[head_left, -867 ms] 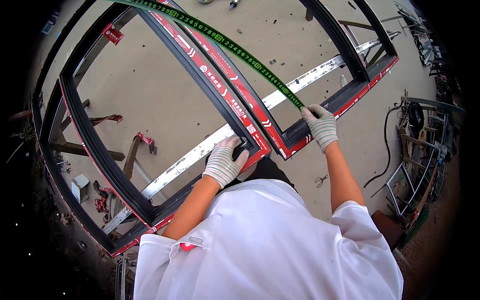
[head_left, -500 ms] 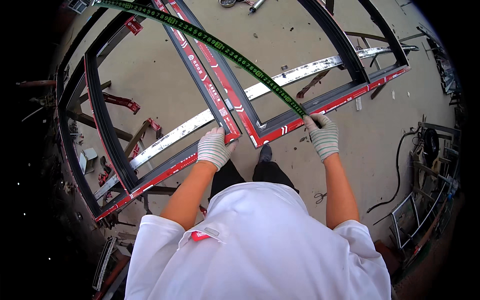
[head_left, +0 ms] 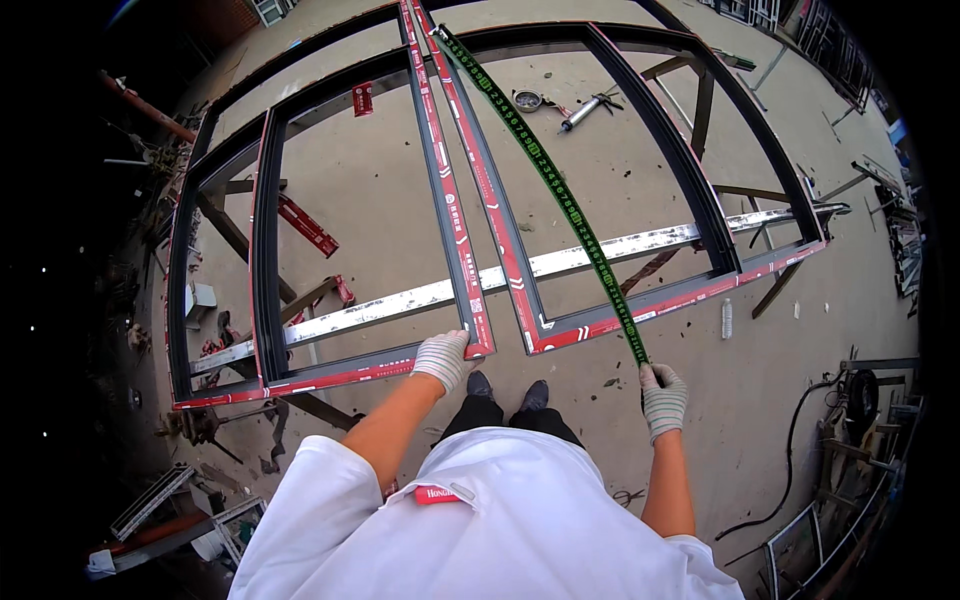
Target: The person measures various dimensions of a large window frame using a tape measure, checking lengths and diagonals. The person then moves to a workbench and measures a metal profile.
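My left hand (head_left: pixel 445 360), in a speckled work glove, grips the near corner of the left dark window frame (head_left: pixel 265 250), whose edges carry red protective film. My right hand (head_left: pixel 662 398), also gloved, holds the near end of a long green measuring tape (head_left: pixel 545 175). The tape runs diagonally away across the right window frame (head_left: pixel 700 200) toward its far top corner. Both frames lie flat on supports above the concrete floor, side by side with a narrow gap between them. My dark shoes (head_left: pixel 505 392) stand just in front of that gap.
A pale metal bar (head_left: pixel 600 250) runs crosswise under both frames. A caulking gun (head_left: pixel 585 110) and a round tool (head_left: pixel 527 99) lie on the floor beyond. Red clamps (head_left: pixel 305 225), wooden trestles, cables (head_left: pixel 800 450) and stacked frame parts sit around the edges.
My view has tilted up so more of both frames shows. My right hand has pulled the tape end back off the right frame's corner toward me. My left hand stays on the left frame's corner.
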Demonstrator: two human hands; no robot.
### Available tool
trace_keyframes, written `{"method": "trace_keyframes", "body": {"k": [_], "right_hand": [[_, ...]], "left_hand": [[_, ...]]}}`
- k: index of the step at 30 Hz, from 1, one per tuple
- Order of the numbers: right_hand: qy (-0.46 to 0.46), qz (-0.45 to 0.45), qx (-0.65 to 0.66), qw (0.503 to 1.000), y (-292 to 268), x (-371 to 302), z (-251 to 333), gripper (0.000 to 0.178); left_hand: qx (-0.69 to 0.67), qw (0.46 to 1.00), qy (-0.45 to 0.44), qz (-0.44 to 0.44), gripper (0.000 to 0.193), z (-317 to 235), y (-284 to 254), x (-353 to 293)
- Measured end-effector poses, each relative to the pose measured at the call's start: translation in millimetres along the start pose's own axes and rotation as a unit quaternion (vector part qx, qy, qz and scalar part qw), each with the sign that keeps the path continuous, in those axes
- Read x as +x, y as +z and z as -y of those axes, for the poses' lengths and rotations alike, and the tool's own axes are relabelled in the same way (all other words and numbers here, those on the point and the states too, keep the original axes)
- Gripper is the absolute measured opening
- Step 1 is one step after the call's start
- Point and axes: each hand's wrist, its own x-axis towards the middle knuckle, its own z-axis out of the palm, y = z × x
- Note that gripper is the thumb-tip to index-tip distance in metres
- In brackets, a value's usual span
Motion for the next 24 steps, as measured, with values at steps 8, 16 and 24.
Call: {"method": "trace_keyframes", "body": {"k": [8,16,24], "right_hand": [[-0.007,0.055,-0.035,0.998,36.0,-2.5,17.2,0.021],[-0.008,0.103,-0.036,0.994,78.3,18.8,15.7,0.022],[-0.021,0.160,-0.055,0.985,113.2,42.1,17.8,0.021]], "left_hand": [[0.030,0.999,-0.003,0.014,0.044,49.5,23.1,-83.5],[0.040,0.998,-0.018,0.035,0.042,106.7,45.6,-191.4],[0.055,0.992,-0.093,0.062,0.047,166.5,64.7,-321.7]]}}
